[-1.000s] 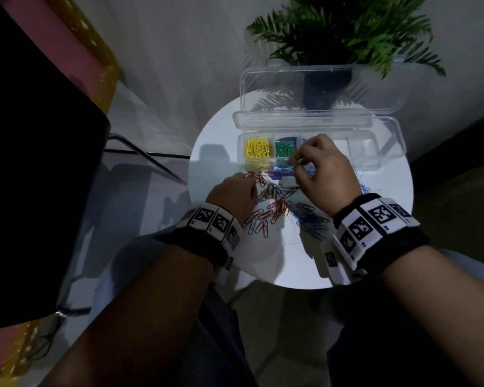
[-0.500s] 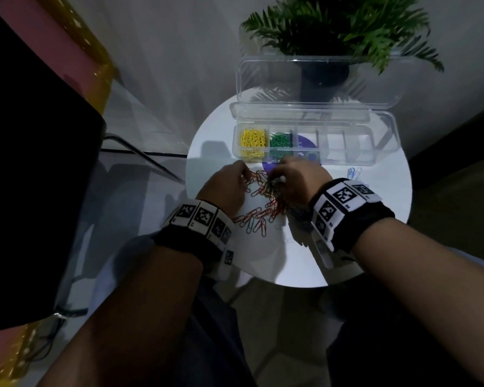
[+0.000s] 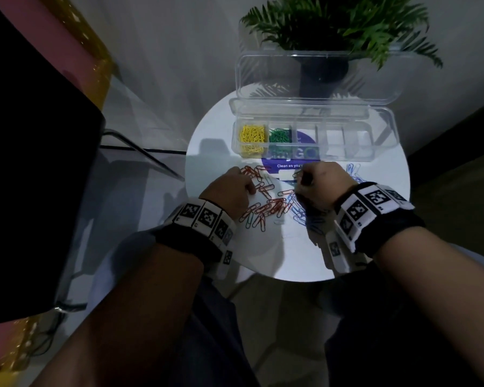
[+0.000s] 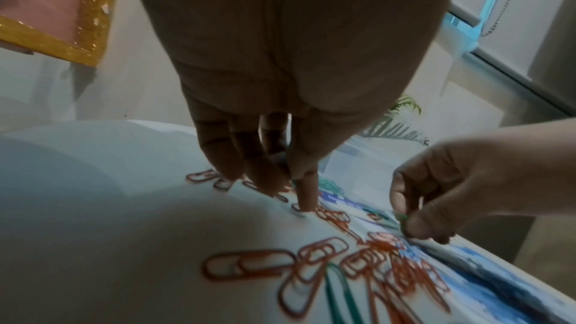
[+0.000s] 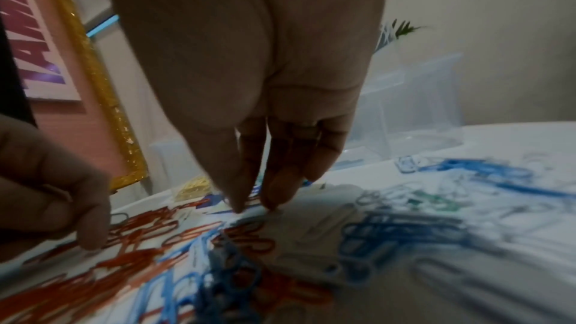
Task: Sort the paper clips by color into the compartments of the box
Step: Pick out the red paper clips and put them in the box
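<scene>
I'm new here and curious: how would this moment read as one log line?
right hand: pinching green clip | left hand: fingers on red clips | box: yellow, green sorted

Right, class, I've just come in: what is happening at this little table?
A person is sorting coloured paper clips into a clear box at the back of a round white table. Yellow clips fill the leftmost compartment, with green clips in the next one. Red clips and blue clips lie loose on the table. The right hand pinches a green clip in a fingertip grip, while the left hand presses fingertips among the red ones.
</scene>
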`<state>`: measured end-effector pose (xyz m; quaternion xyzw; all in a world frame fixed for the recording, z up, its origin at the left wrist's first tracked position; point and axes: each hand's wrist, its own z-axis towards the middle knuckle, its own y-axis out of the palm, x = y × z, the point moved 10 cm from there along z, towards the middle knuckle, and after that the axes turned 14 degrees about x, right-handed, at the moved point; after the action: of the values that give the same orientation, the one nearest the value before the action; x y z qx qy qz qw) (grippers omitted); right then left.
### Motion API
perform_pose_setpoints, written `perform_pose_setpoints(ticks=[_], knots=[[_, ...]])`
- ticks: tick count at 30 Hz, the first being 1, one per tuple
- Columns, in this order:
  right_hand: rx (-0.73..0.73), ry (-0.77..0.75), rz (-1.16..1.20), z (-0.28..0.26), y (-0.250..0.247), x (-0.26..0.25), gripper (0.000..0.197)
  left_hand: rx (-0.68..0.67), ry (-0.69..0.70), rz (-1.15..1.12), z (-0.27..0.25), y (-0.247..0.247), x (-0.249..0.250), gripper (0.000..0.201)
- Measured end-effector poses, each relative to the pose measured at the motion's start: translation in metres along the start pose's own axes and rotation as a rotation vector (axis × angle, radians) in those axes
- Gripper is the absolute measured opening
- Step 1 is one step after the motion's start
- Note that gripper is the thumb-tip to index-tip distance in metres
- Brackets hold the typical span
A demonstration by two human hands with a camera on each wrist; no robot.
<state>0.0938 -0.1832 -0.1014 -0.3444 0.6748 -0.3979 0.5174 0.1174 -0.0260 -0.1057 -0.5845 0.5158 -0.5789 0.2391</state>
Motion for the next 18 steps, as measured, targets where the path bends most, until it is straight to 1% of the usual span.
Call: perform_pose_setpoints(ticks=[2, 4, 7, 8, 10, 13, 14, 16, 18], knots=[[0.085, 0.002, 0.064, 0.0, -0.01, 0.002, 0.015, 0.014, 0.003, -0.015, -0.001, -0.004, 0.0, 0.026], [0.123, -0.046, 0.07, 0.0, -0.013, -0.006, 0.014, 0.017, -0.008, -0.041, -0.003, -0.008, -0.002, 0.025], [0.072, -0.082, -0.008, 0.002, -0.002, -0.014, 0.016, 0.01, -0.018, -0.073, -0.008, -0.014, -0.005, 0.021], [0.056, -0.071, -0.026, 0.004, 0.0, -0.014, 0.017, 0.007, -0.012, -0.074, -0.01, -0.015, -0.004, 0.02], [0.078, -0.02, -0.021, 0.006, -0.005, -0.008, 0.018, -0.004, 0.0, -0.069, -0.015, -0.015, -0.003, 0.02], [0.145, 0.131, 0.044, 0.004, -0.022, 0.019, 0.016, -0.038, 0.023, -0.051, -0.023, -0.011, -0.001, 0.02], [0.134, 0.154, 0.052, 0.001, -0.022, 0.025, 0.016, -0.058, 0.029, -0.032, -0.025, -0.008, -0.001, 0.02], [0.062, 0.14, 0.022, -0.006, -0.015, 0.032, 0.019, -0.098, 0.033, 0.024, -0.03, -0.002, -0.002, 0.023], [0.048, 0.136, 0.023, -0.01, -0.011, 0.038, 0.022, -0.119, 0.029, 0.066, -0.034, 0.003, -0.003, 0.027]])
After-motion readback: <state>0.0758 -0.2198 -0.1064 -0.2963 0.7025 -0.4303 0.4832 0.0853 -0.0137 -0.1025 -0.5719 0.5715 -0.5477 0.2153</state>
